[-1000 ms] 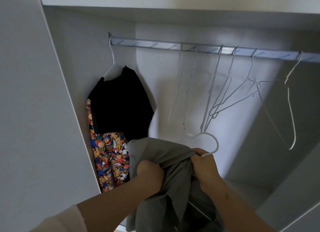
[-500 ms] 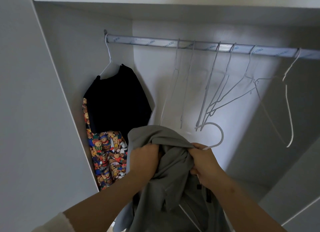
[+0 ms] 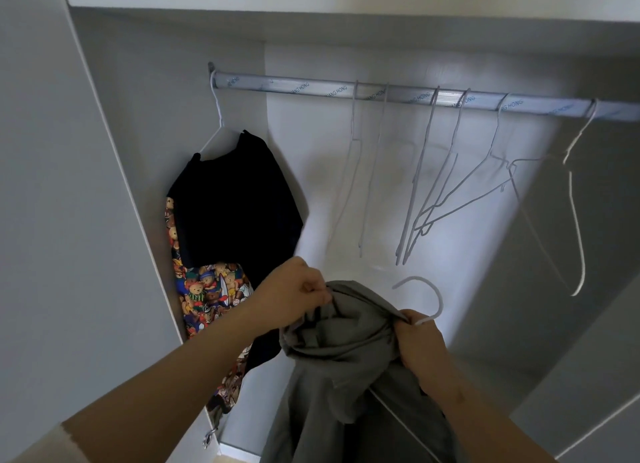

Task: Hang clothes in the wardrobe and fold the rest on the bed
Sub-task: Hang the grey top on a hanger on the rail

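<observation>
Black garment (image 3: 235, 206) already hangs far left on the rail (image 3: 381, 92). The grey garment (image 3: 346, 341) is near centre, below the rail, going onto a hanger (image 3: 427, 289), not yet hung. Left hand (image 3: 294, 293) pinches its cloth with curled fingers; right hand (image 3: 417, 341) grips cloth plus hanger.

Only the hook of the white hanger (image 3: 440, 301) shows; the rest lies hidden inside the grey garment (image 3: 346, 345), whose lower part runs off the bottom edge. The fingertips of the left hand (image 3: 294, 294) and the right hand (image 3: 417, 341) are buried in its folds. The black garment (image 3: 235, 203) covers most of the bear-print garment (image 3: 207, 289). The rail (image 3: 311, 88) is cut at the right edge; the empty hangers (image 3: 419, 172) below it are blurred
</observation>
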A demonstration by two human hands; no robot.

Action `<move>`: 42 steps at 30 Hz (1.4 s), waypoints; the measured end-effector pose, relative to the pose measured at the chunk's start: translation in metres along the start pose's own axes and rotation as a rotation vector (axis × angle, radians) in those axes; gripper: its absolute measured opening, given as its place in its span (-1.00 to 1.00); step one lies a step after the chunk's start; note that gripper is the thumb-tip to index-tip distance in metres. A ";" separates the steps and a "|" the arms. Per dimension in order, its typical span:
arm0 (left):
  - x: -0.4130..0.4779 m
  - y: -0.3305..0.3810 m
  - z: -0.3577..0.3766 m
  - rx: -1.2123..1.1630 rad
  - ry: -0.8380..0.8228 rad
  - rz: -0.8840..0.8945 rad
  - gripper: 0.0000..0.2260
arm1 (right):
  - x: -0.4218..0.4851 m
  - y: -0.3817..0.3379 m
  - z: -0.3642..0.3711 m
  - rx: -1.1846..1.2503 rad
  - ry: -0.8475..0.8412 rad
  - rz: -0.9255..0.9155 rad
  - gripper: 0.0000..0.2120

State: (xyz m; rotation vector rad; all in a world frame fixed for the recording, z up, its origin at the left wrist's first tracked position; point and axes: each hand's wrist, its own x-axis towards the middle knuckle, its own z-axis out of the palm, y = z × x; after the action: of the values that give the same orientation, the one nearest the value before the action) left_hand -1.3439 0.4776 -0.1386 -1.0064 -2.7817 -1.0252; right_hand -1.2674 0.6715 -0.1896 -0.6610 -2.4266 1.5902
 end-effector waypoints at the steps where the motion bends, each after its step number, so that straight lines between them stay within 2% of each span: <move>1: 0.001 0.003 -0.005 -0.051 0.008 0.002 -0.87 | 0.001 0.001 0.001 -0.056 0.003 -0.034 -0.77; 6: 0.003 0.022 -0.022 -0.216 -0.020 -0.121 -0.80 | 0.005 -0.004 0.008 -0.260 0.006 -0.153 -0.74; 10: 0.002 0.029 -0.022 -0.601 -0.096 -0.306 -0.81 | 0.006 -0.006 0.009 -0.334 0.014 -0.207 -0.74; 12: 0.002 0.029 -0.017 -0.665 -0.082 -0.409 -0.79 | 0.005 -0.007 0.008 -0.287 0.004 -0.180 -0.75; 15: 0.001 0.022 -0.005 -0.568 -0.036 -0.441 -0.77 | 0.004 -0.008 0.003 -0.230 -0.005 -0.154 -0.75; 17: -0.001 0.017 -0.002 -0.484 -0.070 -0.366 -0.78 | 0.004 -0.009 0.000 -0.210 0.010 -0.162 -0.74; 18: -0.002 0.014 -0.004 -0.400 -0.117 -0.299 -0.80 | 0.005 -0.009 -0.001 -0.205 0.015 -0.167 -0.74; 20: -0.003 0.007 -0.013 -0.048 -0.268 -0.168 -0.82 | 0.005 -0.008 -0.003 -0.202 0.021 -0.162 -0.74; 21: -0.003 0.004 -0.019 0.122 -0.354 -0.141 -0.81 | 0.005 -0.007 -0.002 -0.206 0.021 -0.158 -0.74; 23: -0.003 0.003 -0.028 0.303 -0.467 -0.155 -0.81 | 0.005 -0.004 0.000 -0.221 0.008 -0.162 -0.75; 25: 0.000 0.005 -0.031 0.370 -0.358 -0.104 -0.84 | 0.004 -0.002 0.004 -0.222 0.003 -0.159 -0.77; 26: 0.001 0.007 -0.030 0.295 -0.258 -0.085 -0.87 | 0.003 -0.002 0.006 -0.221 0.006 -0.157 -0.77; 28: 0.001 0.017 -0.024 -0.069 -0.157 -0.155 -0.85 | 0.003 -0.002 0.011 -0.229 0.000 -0.164 -0.77; 31: -0.004 0.031 -0.011 -0.617 -0.176 -0.308 -0.84 | 0.003 -0.008 0.017 -0.245 -0.022 -0.148 -0.75; 35: -0.012 0.030 0.000 -1.145 -0.210 -0.369 -0.81 | 0.004 -0.014 0.011 -0.094 -0.002 -0.094 -0.78; 37: -0.013 0.021 0.006 -1.308 -0.122 -0.409 -0.78 | 0.003 -0.016 0.007 0.033 0.011 -0.042 -0.80; 38: -0.014 0.018 0.011 -1.259 -0.058 -0.408 -0.79 | 0.003 -0.018 0.006 0.090 0.012 -0.010 -0.80; 39: -0.014 0.013 0.017 -1.109 0.002 -0.379 -0.79 | 0.002 -0.019 0.006 0.137 0.011 0.019 -0.79; 42: -0.011 0.006 0.037 -0.381 0.147 -0.213 -0.76 | 0.001 -0.026 0.008 0.234 0.000 0.071 -0.78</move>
State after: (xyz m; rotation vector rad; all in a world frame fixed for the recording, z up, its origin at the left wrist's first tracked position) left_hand -1.3240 0.4962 -0.1665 -0.6270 -2.6719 -1.6298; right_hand -1.2778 0.6566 -0.1698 -0.7115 -2.1913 1.8628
